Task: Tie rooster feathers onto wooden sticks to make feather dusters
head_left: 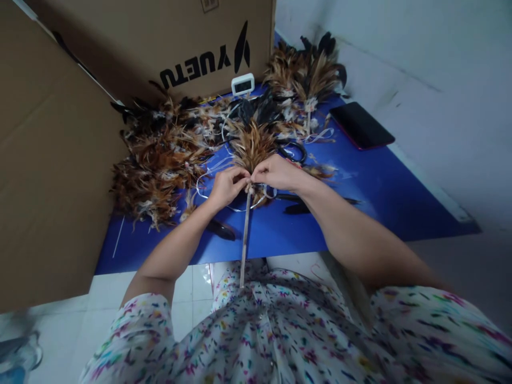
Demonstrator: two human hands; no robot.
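Brown feathers [254, 143] fan out beyond the stick [245, 240], whose long axis runs back toward the person. Left hand [228, 185] and right hand [279, 172] flank its far end, equally near, each grip pinched thumb-to-finger; what lies between is too small to tell.

Golden-brown and black feathers [254, 141], blue tabletop [404, 197], colour-flecked white garment [224, 341].

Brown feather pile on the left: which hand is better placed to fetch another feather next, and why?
Probably the left hand: it lies nearer the brown feather pile, while the right hand would reach past it. Both pinch at the base of the feather bundle.
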